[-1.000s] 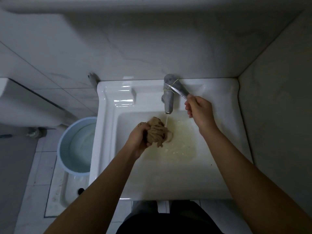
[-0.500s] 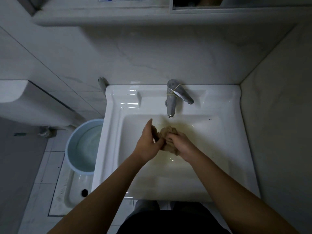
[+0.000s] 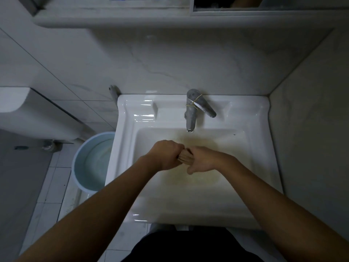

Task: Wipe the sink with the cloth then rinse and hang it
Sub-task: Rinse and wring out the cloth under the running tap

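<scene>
A white rectangular sink [image 3: 260, 118] fills the middle of the view, with yellowish water pooled in its basin. Over the basin, my left hand [image 3: 166, 156] and my right hand [image 3: 203, 158] are both clenched on a tan cloth [image 3: 185, 157] twisted into a tight roll between them. Only a short ribbed piece of the cloth shows between the fists. The grey metal tap [image 3: 191, 112] stands at the back rim, its lever pointing right with a rubber band around it. No water runs from the spout.
A light blue bucket [image 3: 90, 163] with water stands on the tiled floor left of the sink. A white toilet cistern [image 3: 28, 112] is further left. A marble wall rises behind, with a ledge [image 3: 113, 17] overhead and a side wall at the right.
My right hand left the tap lever and joined the left on the cloth. The water stream stopped. The loose bunched cloth is now wrung into a tight roll between both fists.
</scene>
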Demonstrator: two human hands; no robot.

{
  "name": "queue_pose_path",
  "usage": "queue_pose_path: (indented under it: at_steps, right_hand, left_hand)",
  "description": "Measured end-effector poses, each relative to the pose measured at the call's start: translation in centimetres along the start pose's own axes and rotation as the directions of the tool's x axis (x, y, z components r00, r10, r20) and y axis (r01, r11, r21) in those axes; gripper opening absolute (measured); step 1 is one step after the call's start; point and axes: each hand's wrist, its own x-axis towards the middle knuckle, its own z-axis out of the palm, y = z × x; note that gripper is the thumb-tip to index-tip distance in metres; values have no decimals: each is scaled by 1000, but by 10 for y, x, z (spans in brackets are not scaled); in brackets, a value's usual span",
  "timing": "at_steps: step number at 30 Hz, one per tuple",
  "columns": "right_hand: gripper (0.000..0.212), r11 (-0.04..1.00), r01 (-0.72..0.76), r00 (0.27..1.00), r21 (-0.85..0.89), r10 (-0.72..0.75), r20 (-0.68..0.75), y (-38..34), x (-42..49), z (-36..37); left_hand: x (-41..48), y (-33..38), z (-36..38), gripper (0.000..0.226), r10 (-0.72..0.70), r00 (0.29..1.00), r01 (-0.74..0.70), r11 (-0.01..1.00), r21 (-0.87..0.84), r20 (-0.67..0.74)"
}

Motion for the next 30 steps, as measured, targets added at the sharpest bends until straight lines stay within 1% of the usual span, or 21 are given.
queue_pose_path:
  at_steps: [1, 2, 5, 7, 8, 9, 10, 11, 12, 13, 14, 15, 16, 17, 18, 19, 21, 23, 25, 27, 30]
  right_hand:
    - [43, 997, 6, 999, -78, -9, -40, 1, 1, 3]
    - [36, 994, 11, 997, -106, -20, -80, 1, 3, 6]
    - [22, 994, 64, 986, -90, -77, -147, 1, 7, 11]
    - [16, 996, 60, 987, -65, -70, -148, 4, 12, 15]
    - [13, 999, 35, 990, 0, -35, -136, 5, 15, 15]
    - [14, 991, -9, 993, 133, 24, -113, 5, 16, 14]
    - [15, 950, -60, 993, 306, 87, -75, 3, 16, 11]
    - [14, 878, -120, 989, 463, 147, -22, 2, 15, 6]
    - [16, 786, -174, 983, 593, 177, 54, 2, 12, -1]
    - [22, 692, -215, 977, 689, 153, 152, 3, 10, -8]
    - [29, 620, -254, 963, 742, 87, 256, 2, 8, -14]
    - [35, 588, -287, 936, 757, 5, 351, 2, 6, -17]
    - [39, 583, -312, 903, 750, -63, 425, 1, 5, -19]
    - [41, 598, -328, 877, 732, -96, 471, 0, 6, -19]
    - [41, 625, -334, 866, 705, -91, 491, -2, 5, -18]
    - [41, 674, -320, 873, 666, -64, 484, -4, 5, -16]
    - [39, 804, -245, 915, 541, 7, 403, -10, 4, -15]
    - [31, 916, -171, 955, 364, 63, 290, -14, 6, -14]
    - [24, 981, -99, 984, 169, 72, 161, -11, 11, -8]
    - [25, 999, -25, 1000, -49, 25, 4, -6, 17, 1]
    - [38, 964, 25, 980, -264, -76, -183, -1, 18, 11]
  left_hand:
    - [4, 1, -5, 28, 3, 998, -7, 998, 64, 57]
    - [7, 1, -8, 27, -4, 993, -7, 995, 99, 117]
    - [16, 1, -13, 25, -55, 955, 38, 997, 66, 290]
    - [20, -2, -14, 29, -87, 938, 77, 996, 43, 337]
    - [20, -3, -14, 34, -92, 947, 85, 996, 36, 307]
    - [19, -5, -12, 41, -82, 968, 81, 997, 14, 236]
    - [17, -8, -7, 48, -49, 991, 52, 998, -24, 128]
    - [15, -11, 0, 55, 11, 1000, -11, 999, -53, 3]
    - [12, -13, 7, 61, 83, 991, -89, 995, -44, -106]
    - [8, -13, 12, 65, 146, 970, -153, 988, -21, -196]
    - [5, -12, 16, 67, 178, 948, -186, 982, -8, -264]
    - [4, -10, 17, 65, 190, 928, -204, 979, -10, -321]
    - [3, -7, 16, 60, 198, 910, -217, 976, -13, -365]
    - [4, -5, 14, 54, 210, 894, -235, 972, -15, -396]
    - [6, -6, 11, 46, 225, 889, -251, 968, -15, -398]
    - [8, -9, 10, 38, 247, 893, -264, 965, 6, -377]
    - [12, -14, 6, 29, 293, 908, -273, 956, 109, -300]
    - [15, -15, -3, 23, 284, 945, -257, 951, 170, -163]
    - [20, -10, -12, 25, 201, 979, -206, 956, 207, 47]
    - [25, -6, -18, 25, 145, 970, -191, 950, 246, 193]
    - [29, -2, -20, 26, 77, 947, -134, 977, 168, 313]
